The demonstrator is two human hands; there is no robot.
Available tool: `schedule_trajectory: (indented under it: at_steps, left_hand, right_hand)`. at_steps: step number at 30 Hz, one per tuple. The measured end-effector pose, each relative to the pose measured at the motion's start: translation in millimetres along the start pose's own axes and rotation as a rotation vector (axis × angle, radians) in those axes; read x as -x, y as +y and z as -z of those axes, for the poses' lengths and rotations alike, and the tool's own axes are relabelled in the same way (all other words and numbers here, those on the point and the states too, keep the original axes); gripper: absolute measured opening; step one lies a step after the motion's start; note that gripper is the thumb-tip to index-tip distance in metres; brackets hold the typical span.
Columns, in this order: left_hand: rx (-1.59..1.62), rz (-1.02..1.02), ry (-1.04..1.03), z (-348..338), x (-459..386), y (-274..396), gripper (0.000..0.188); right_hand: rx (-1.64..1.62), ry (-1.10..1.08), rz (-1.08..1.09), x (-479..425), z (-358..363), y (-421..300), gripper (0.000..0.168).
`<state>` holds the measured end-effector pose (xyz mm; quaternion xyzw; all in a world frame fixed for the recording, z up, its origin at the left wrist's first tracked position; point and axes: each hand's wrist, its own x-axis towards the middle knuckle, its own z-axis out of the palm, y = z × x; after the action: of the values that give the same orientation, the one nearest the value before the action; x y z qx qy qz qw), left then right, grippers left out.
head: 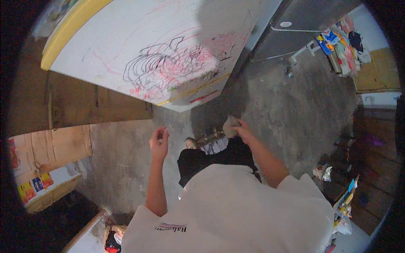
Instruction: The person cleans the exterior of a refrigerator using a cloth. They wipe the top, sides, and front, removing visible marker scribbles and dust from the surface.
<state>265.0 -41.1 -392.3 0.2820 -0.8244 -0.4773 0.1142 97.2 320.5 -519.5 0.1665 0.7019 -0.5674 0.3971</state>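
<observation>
My left hand [159, 142] is raised at the centre left, fingers curled with the thumb and fingertips near each other; whether something small is between them cannot be told. At the centre right, my right hand [242, 129] grips a greyish, flat cloth-like item [230, 126], whose exact kind is unclear. Between the hands, a striped or patterned thing [215, 144] lies low by my dark-clothed legs, partly hidden by them. In front of me stands a large white panel [126, 47] with yellow edging, covered in black and red scribbles.
Brown cabinet-like panels [76, 101] and cardboard [63, 145] are at the left. A pile of clothes and bags [341, 47] lies at the upper right, near a white metal frame [303, 50]. Small items in a bag [343, 218] stand at the lower right. The floor [284, 110] is grey concrete.
</observation>
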Motion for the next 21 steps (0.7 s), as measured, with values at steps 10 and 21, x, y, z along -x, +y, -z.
schedule_trajectory:
  at_steps: [10, 21]
  left_hand:
    - [0.084, 0.162, 0.158, -84.8, -57.8, -201.3, 0.044]
    - [0.244, -0.123, 0.509, -206.6, -159.9, -375.9, 0.077]
  right_hand:
    - [-0.187, -0.196, 0.051, -163.2, -6.4, 35.2, 0.054]
    - [-0.496, -0.674, -0.006, -344.4, -26.8, 158.3, 0.052]
